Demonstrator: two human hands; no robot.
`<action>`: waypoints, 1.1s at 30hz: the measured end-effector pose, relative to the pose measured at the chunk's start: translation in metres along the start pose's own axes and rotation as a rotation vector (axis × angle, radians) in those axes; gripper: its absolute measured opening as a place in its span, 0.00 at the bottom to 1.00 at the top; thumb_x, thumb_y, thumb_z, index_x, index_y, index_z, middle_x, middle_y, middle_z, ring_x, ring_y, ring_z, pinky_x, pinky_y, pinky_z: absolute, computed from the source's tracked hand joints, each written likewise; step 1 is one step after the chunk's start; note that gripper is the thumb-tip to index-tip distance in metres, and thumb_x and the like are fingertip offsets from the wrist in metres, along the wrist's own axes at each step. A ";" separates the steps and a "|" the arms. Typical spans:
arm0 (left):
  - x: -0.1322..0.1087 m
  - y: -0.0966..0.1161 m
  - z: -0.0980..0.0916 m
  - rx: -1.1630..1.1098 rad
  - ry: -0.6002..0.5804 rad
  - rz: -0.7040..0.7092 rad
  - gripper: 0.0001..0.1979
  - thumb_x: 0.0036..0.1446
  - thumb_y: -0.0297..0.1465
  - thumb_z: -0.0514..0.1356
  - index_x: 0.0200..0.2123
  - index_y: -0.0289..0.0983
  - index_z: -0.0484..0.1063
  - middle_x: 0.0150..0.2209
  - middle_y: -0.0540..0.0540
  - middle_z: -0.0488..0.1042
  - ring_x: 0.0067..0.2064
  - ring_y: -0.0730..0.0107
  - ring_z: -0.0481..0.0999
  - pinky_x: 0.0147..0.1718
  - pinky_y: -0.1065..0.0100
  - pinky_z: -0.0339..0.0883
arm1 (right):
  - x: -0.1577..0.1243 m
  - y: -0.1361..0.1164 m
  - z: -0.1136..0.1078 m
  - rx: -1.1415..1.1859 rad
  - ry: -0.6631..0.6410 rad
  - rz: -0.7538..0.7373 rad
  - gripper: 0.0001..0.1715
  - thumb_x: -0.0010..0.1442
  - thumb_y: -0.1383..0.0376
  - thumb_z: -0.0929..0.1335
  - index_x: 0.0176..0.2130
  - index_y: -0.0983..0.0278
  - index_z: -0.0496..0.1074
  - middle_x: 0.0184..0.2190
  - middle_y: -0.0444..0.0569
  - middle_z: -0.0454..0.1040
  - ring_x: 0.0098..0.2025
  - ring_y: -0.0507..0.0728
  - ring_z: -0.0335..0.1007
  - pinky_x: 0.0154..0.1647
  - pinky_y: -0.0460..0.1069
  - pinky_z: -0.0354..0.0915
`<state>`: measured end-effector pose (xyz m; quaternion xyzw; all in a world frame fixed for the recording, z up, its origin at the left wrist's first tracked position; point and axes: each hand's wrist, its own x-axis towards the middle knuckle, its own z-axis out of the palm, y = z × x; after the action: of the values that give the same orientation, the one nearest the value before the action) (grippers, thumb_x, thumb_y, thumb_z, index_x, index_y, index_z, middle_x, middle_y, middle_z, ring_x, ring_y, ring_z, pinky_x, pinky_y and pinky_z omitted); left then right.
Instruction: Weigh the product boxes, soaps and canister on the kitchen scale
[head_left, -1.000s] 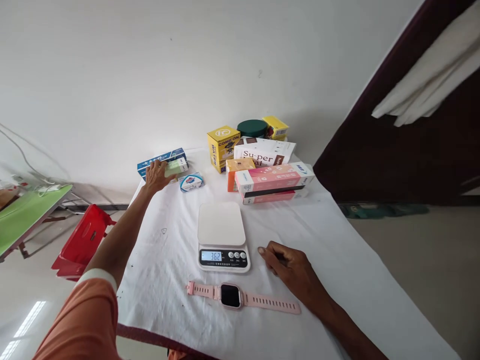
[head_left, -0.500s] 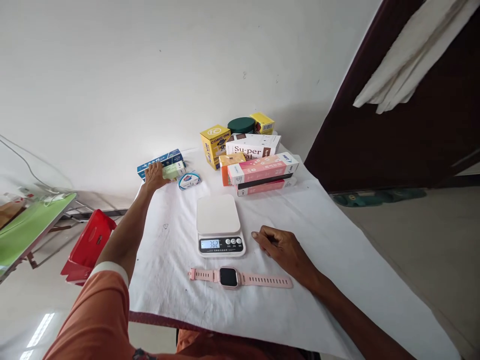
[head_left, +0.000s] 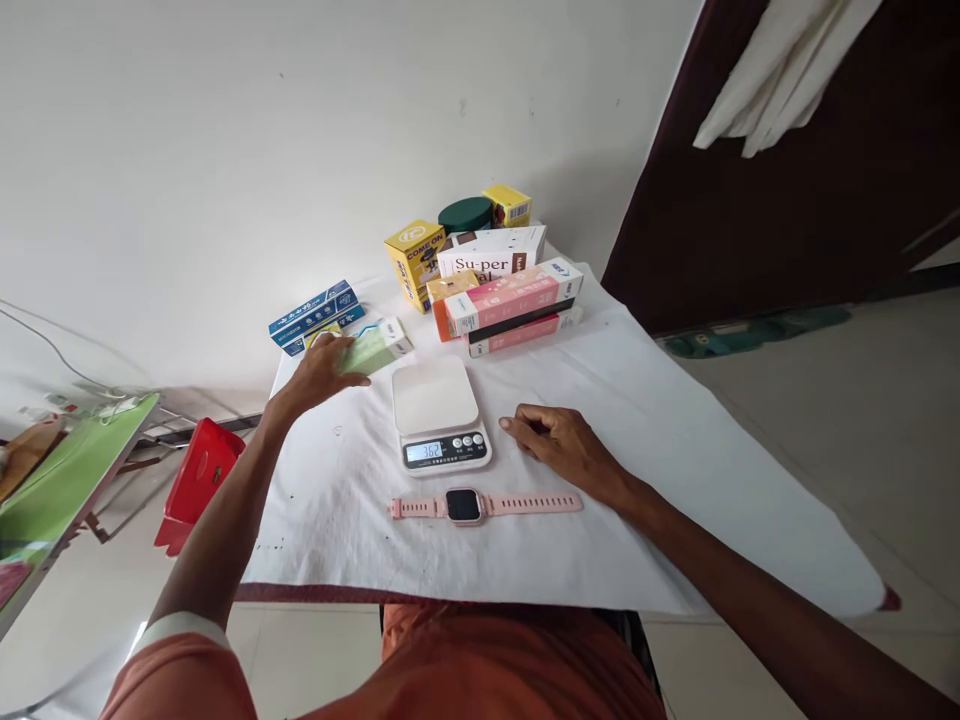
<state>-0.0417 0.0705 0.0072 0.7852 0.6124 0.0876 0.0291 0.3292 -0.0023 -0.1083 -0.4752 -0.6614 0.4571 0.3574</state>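
Note:
My left hand [head_left: 324,374] is closed around one end of a light green toothpaste box [head_left: 375,347], which it holds beside the digital kitchen scale [head_left: 435,398]. The scale's white plate carries nothing, and its display reads about 362. Just right of the scale, my right hand [head_left: 559,440] rests on the cloth with its fingers curled; whether anything is inside them does not show. A pink smartwatch [head_left: 463,505] lies flat in front of the scale, its strap stretched out sideways. Blue boxes [head_left: 315,313] and part of a yellow one lie behind my left hand.
At the back stand a yellow box [head_left: 415,262], a green-lidded jar [head_left: 465,215], a white "Su-per" box [head_left: 491,250], an orange box [head_left: 442,318] and stacked pink boxes [head_left: 517,300]. A red chair-like object [head_left: 199,480] and green table [head_left: 71,465] are at left.
My left hand has lifted the light green box off the spot near the blue boxes and brought it right, toward the scale. My right hand stays beside the scale. The camera view has shifted.

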 end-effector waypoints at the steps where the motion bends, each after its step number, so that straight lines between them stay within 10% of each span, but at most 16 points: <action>1: -0.003 0.014 0.004 -0.014 -0.035 0.069 0.36 0.53 0.46 0.72 0.62 0.41 0.70 0.54 0.40 0.72 0.52 0.51 0.74 0.54 0.53 0.70 | 0.000 0.000 0.000 0.003 0.002 0.003 0.33 0.63 0.40 0.67 0.22 0.60 0.57 0.20 0.40 0.61 0.25 0.51 0.54 0.29 0.49 0.54; 10: 0.004 0.095 0.042 0.037 -0.174 0.322 0.34 0.58 0.48 0.70 0.62 0.36 0.70 0.50 0.36 0.73 0.52 0.48 0.74 0.53 0.51 0.69 | 0.000 -0.001 0.000 0.003 0.003 0.001 0.33 0.63 0.39 0.66 0.22 0.60 0.58 0.19 0.41 0.64 0.24 0.51 0.56 0.28 0.49 0.55; 15: 0.000 0.093 0.040 0.005 -0.107 0.304 0.40 0.57 0.51 0.70 0.66 0.37 0.67 0.54 0.34 0.72 0.57 0.43 0.73 0.56 0.45 0.68 | 0.000 -0.001 -0.001 0.011 -0.001 -0.013 0.34 0.63 0.38 0.65 0.22 0.60 0.57 0.19 0.41 0.64 0.24 0.51 0.55 0.27 0.49 0.54; 23: -0.039 0.081 0.016 -0.262 0.323 0.146 0.25 0.68 0.47 0.60 0.64 0.43 0.67 0.54 0.41 0.73 0.56 0.57 0.76 0.56 0.55 0.72 | -0.002 -0.003 -0.001 -0.028 0.008 -0.025 0.34 0.63 0.38 0.65 0.22 0.59 0.56 0.19 0.40 0.59 0.24 0.50 0.51 0.27 0.49 0.52; 33: -0.040 0.076 0.034 -0.278 0.253 0.174 0.24 0.67 0.43 0.63 0.62 0.41 0.69 0.56 0.39 0.73 0.58 0.55 0.75 0.60 0.53 0.69 | 0.000 0.000 0.001 -0.011 -0.016 0.020 0.34 0.63 0.38 0.66 0.22 0.60 0.57 0.19 0.40 0.61 0.24 0.50 0.52 0.28 0.49 0.53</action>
<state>0.0278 0.0149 -0.0191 0.8062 0.5230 0.2716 0.0523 0.3288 -0.0028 -0.1086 -0.4799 -0.6620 0.4609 0.3450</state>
